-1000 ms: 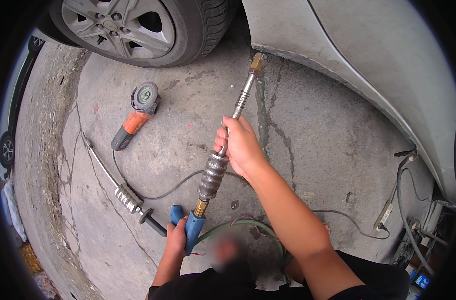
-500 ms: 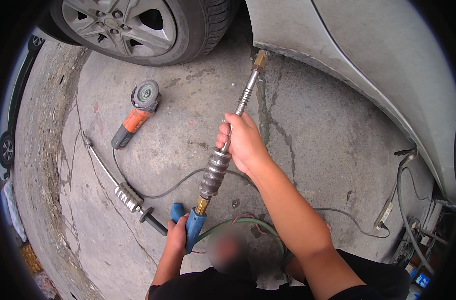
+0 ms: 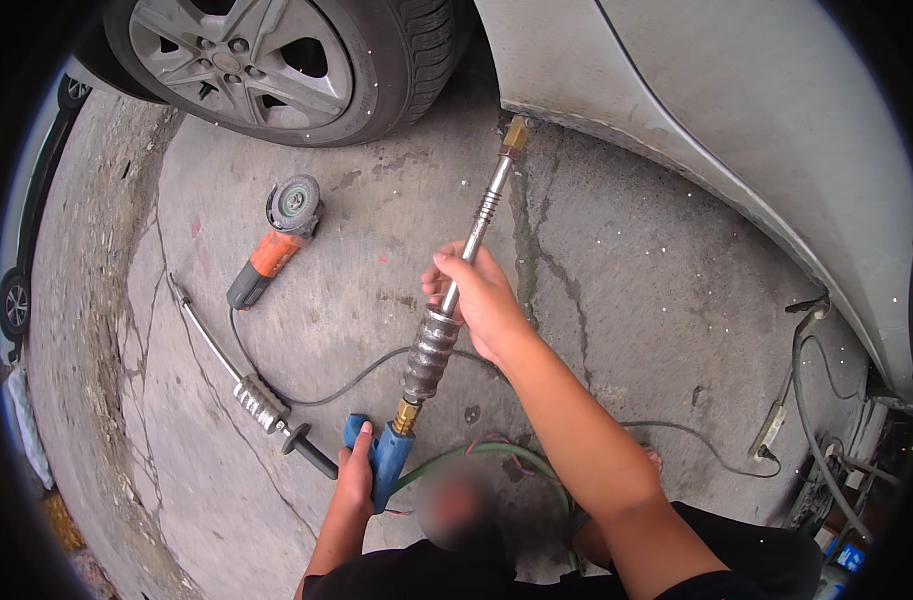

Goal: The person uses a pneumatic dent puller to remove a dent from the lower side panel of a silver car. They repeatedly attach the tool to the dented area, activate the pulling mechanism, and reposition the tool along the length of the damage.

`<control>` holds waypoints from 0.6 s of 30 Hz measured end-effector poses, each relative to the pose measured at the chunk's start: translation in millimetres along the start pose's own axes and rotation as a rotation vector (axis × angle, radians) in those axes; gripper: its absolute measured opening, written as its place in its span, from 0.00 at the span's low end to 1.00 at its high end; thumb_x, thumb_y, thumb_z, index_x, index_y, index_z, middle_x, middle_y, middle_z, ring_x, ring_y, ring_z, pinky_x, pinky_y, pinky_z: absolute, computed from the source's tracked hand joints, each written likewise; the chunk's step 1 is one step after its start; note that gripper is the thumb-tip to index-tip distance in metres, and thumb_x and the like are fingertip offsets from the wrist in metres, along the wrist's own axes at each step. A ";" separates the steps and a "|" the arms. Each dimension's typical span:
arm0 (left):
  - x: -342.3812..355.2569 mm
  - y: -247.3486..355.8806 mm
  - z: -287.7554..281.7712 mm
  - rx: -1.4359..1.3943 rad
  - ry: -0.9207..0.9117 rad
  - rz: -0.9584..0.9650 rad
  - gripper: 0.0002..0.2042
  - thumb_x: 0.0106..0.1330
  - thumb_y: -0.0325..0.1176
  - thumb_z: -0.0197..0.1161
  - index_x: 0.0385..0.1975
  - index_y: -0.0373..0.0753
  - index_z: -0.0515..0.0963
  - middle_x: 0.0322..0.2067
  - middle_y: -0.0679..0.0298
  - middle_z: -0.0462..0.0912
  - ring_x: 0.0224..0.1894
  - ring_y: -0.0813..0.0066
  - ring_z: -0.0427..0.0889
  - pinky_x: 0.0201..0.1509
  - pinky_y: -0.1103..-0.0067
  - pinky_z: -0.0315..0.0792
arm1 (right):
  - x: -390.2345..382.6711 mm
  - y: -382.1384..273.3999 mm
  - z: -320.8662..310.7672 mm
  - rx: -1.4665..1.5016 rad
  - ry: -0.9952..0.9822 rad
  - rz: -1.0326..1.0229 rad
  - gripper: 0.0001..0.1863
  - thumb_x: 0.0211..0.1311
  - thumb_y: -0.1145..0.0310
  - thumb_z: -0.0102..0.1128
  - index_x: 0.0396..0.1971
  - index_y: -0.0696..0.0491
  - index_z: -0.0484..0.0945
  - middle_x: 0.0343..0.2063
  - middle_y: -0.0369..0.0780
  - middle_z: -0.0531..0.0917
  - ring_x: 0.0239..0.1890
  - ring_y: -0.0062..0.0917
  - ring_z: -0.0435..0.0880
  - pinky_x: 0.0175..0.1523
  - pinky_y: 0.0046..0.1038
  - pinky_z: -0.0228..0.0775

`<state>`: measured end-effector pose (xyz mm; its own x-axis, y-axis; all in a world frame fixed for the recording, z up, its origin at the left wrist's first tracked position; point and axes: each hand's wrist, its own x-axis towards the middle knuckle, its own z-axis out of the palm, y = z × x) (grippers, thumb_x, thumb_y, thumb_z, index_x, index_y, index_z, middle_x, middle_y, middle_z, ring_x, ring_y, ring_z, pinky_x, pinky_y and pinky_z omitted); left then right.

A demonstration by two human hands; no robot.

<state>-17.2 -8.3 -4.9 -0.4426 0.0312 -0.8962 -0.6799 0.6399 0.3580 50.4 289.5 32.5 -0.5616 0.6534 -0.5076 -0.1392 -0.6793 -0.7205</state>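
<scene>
A slide-hammer tool (image 3: 431,352) runs from near my body up to the lower edge of the pale car panel (image 3: 697,70), where its brass tip (image 3: 515,135) touches or nearly touches. My right hand (image 3: 485,305) is loosely wrapped round the steel shaft, just above the ribbed sliding weight, thumb across it. Low in the picture, my left hand (image 3: 355,470) grips the tool's blue handle (image 3: 392,465), with a green hose and thin wires trailing from that end.
An orange-and-grey angle grinder (image 3: 272,255) and a second slide hammer (image 3: 262,400) lie left on the cracked concrete. A car wheel (image 3: 237,65) stands above them. A power strip (image 3: 772,430), cables and clutter sit at right. Another car (image 3: 27,260) is at far left.
My right hand's fingers have loosened on the shaft, and the tool sits slightly lower in the picture, as does the background. Small bright specks now show around the wheel and floor.
</scene>
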 end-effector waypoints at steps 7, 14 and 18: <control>-18.9 8.9 7.1 0.021 0.014 0.108 0.30 0.65 0.56 0.57 0.47 0.28 0.71 0.35 0.54 0.79 0.33 0.68 0.80 0.35 0.73 0.75 | 22.8 -22.9 10.2 0.103 0.097 0.069 0.08 0.60 0.69 0.59 0.30 0.56 0.70 0.18 0.39 0.76 0.18 0.27 0.77 0.24 0.32 0.73; -7.8 -2.9 -1.1 0.113 0.016 0.062 0.31 0.63 0.54 0.60 0.48 0.26 0.68 0.36 0.54 0.78 0.32 0.69 0.79 0.36 0.73 0.74 | -16.7 29.0 16.5 0.033 0.059 0.038 0.09 0.58 0.74 0.59 0.28 0.55 0.67 0.19 0.38 0.76 0.18 0.25 0.77 0.25 0.30 0.71; -33.9 20.9 11.6 0.070 0.015 0.036 0.33 0.63 0.52 0.62 0.51 0.25 0.65 0.38 0.54 0.77 0.35 0.69 0.79 0.38 0.74 0.74 | -18.3 20.2 14.7 -0.205 0.063 -0.008 0.12 0.57 0.68 0.62 0.26 0.53 0.66 0.18 0.35 0.75 0.18 0.21 0.76 0.26 0.26 0.69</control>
<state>-9.6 12.9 29.9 -0.4753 0.0444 -0.8787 -0.6210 0.6906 0.3708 45.8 258.9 34.2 -0.5085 0.6821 -0.5255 0.0292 -0.5963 -0.8022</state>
